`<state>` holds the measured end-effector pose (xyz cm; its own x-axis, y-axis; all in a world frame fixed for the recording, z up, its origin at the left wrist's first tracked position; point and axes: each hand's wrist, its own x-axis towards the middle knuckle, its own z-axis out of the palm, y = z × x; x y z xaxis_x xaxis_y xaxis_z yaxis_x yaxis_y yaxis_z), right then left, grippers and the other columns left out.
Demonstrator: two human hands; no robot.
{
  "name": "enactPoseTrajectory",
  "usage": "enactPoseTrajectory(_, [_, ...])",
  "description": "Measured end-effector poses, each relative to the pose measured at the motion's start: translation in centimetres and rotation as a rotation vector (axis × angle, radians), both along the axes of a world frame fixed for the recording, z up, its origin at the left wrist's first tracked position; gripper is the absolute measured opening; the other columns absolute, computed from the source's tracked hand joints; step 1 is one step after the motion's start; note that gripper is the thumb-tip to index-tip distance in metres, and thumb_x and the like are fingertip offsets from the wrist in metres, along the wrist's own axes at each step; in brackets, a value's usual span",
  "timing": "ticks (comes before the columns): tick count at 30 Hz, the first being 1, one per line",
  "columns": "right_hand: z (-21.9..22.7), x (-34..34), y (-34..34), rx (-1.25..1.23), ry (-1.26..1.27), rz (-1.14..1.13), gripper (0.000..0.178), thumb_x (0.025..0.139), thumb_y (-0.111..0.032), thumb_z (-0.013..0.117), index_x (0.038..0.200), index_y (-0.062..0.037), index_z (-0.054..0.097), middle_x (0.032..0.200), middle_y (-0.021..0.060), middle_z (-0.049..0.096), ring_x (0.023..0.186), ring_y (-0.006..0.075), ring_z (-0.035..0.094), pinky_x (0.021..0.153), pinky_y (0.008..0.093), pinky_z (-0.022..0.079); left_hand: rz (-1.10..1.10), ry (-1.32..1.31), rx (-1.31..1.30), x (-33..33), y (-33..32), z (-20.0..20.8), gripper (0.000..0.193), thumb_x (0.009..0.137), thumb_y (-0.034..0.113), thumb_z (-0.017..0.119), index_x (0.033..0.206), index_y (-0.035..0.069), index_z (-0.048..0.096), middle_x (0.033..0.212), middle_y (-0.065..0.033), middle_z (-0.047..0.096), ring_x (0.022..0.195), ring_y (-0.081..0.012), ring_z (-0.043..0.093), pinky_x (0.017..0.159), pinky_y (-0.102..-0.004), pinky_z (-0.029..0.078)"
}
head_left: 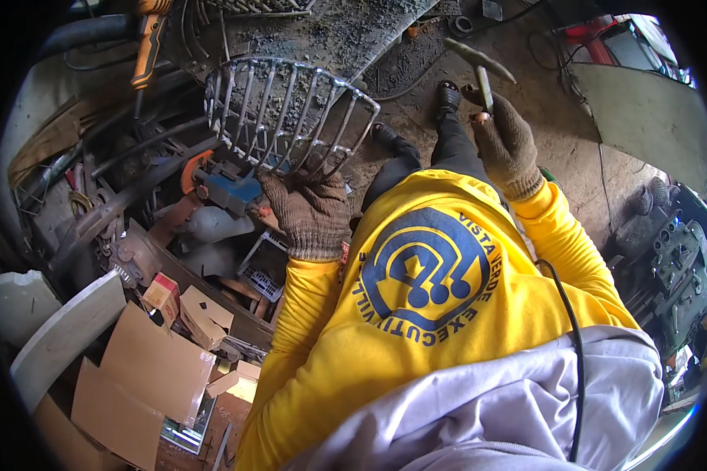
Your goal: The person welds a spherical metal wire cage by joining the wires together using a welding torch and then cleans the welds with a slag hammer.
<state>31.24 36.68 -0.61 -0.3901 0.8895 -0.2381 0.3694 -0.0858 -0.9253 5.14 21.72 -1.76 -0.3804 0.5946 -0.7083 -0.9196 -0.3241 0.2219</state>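
My left hand (pixel 310 210), in a brown knit glove, grips the lower edge of a curved metal wire basket frame (pixel 287 110) that rests against a dusty workbench. My right hand (pixel 507 145), gloved the same way, is raised and closed around the handle of a small chipping hammer (pixel 481 67), whose head points up and to the left. The hammer is apart from the frame, off to its right. Yellow long sleeves cover both my forearms.
A blue clamp-like tool (pixel 232 191) sits just left of my left hand. Cardboard boxes (pixel 153 369) and scrap metal pile up at lower left. An orange-handled tool (pixel 145 51) hangs at top left. A machine (pixel 675 267) stands at right; a black cable (pixel 573 330) crosses my clothing.
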Motion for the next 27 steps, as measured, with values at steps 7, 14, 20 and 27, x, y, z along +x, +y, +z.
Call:
enactPoseTrajectory(7, [0.5, -0.8, -1.3, 0.045, -0.156, 0.162, 0.033, 0.096, -0.016, 0.061, 0.127, -0.005, 0.058, 0.09, 0.0208, 0.067, 0.082, 0.0374, 0.069, 0.071, 0.0406, 0.053, -0.11, 0.008, 0.0, 0.2, 0.5, 0.1, 0.062, 0.09, 0.058, 0.065, 0.117, 0.002, 0.065, 0.118, -0.0183, 0.069, 0.107, -0.0301, 0.068, 0.098, -0.0455, 0.055])
enactPoseTrajectory(14, [1.7, -1.9, -0.9, 0.173, -0.192, 0.225, 0.033, 0.094, -0.017, 0.065, 0.124, -0.006, 0.061, 0.091, 0.0188, 0.069, 0.082, 0.0351, 0.07, 0.072, 0.039, 0.054, -0.129, 0.134, 0.106, 0.2, 0.2, -2.2, 0.066, 0.089, 0.063, 0.062, 0.122, 0.006, 0.065, 0.122, -0.0152, 0.068, 0.115, -0.0328, 0.064, 0.108, -0.0486, 0.047])
enactPoseTrajectory(20, [1.8, -2.0, 0.4, 0.077, -0.114, 0.13, 0.029, 0.096, -0.013, 0.06, 0.124, -0.0052, 0.061, 0.092, 0.0147, 0.07, 0.083, 0.0223, 0.07, 0.074, 0.0337, 0.053, -0.004, -0.026, 0.037, -3.9, -4.4, -7.9, 0.052, 0.091, 0.066, 0.056, 0.097, 0.017, 0.069, 0.094, -0.0019, 0.072, 0.094, -0.0288, 0.069, 0.098, -0.0534, 0.052])
enactPoseTrajectory(27, [3.0, -1.8, 6.1, 0.164, -0.207, -0.006, 0.032, 0.096, -0.015, 0.06, 0.126, -0.0042, 0.061, 0.096, 0.0171, 0.07, 0.086, 0.0251, 0.069, 0.078, 0.0343, 0.052, 0.104, 0.276, 0.088, -3.3, -1.6, 1.8, 0.069, 0.091, 0.06, 0.059, 0.143, 0.016, 0.052, 0.144, -0.0087, 0.054, 0.128, -0.0323, 0.054, 0.106, -0.0524, 0.046])
